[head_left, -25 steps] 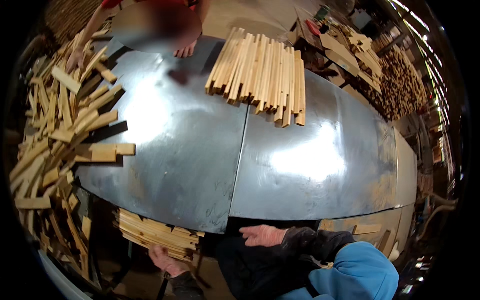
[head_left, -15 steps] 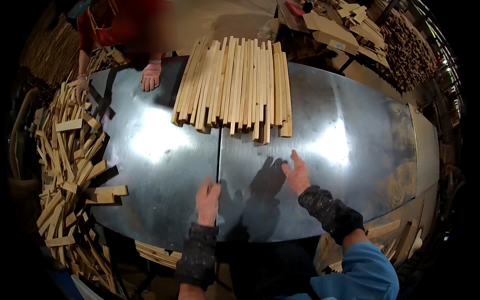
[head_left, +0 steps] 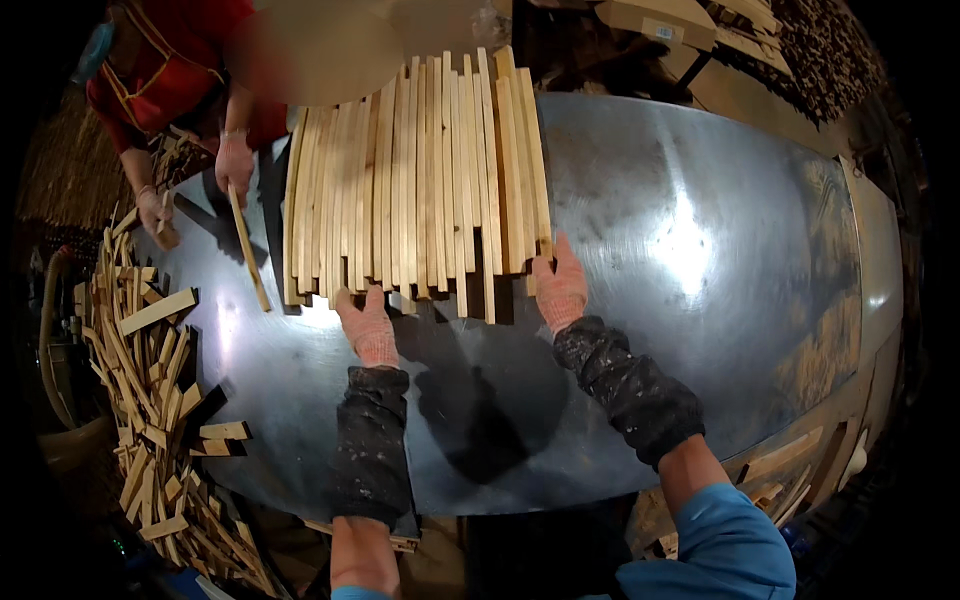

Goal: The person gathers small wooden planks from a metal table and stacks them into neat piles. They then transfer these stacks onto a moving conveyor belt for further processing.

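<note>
Sticks (head_left: pixel 410 200): L hand (head_left: pixel 370 330) at their near ends, R hand (head_left: pixel 562 292) at their near R corner, both unclenched, grasping none. Prob. squaring ends; next likely needs even push.

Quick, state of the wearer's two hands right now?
Left hand: open, at the wooden strips' near ends.
Right hand: open, at their near right corner.
</note>
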The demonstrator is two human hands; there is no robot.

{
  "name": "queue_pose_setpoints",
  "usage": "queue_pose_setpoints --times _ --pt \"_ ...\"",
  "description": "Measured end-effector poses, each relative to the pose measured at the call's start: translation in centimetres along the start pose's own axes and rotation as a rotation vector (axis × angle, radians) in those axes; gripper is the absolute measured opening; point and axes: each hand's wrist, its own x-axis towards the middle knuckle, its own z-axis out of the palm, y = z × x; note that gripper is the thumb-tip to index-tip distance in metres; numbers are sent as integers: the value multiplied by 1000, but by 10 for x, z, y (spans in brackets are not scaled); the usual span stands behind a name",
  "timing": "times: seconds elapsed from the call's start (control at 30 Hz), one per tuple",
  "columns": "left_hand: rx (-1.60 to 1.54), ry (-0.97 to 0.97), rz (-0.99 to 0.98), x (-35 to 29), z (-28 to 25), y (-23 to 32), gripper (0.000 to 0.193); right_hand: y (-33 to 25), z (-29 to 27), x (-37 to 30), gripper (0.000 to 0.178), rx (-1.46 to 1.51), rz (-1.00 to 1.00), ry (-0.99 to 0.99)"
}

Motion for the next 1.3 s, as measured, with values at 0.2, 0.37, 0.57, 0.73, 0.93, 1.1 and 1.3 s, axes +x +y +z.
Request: queue_pose_setpoints --times 0.2,0.37,0.57,0.73,0.93,1.1,1.3 --pt "151 -16 127 7 1 8 70 1 5 17 73 504 214 -91" --pt "322 -86 159 18 -9 -7 55 -8 -7 35 72 342 244 -137" --pt "546 -369 121 -1 -5 45 57 12 -32 56 68 30 -92 -136" --pt "410 -526 214 40 3 24 87 -18 -25 79 68 209 44 -219" --pt "482 -661 171 74 10 3 108 -23 25 106 84 -97 -7 -112" --pt "519 -611 227 33 12 25 81 -16 11 88 67 34 -21 -155" --pt "372 -736 144 -83 -46 23 66 9 -57 -24 48 149 40 -208"
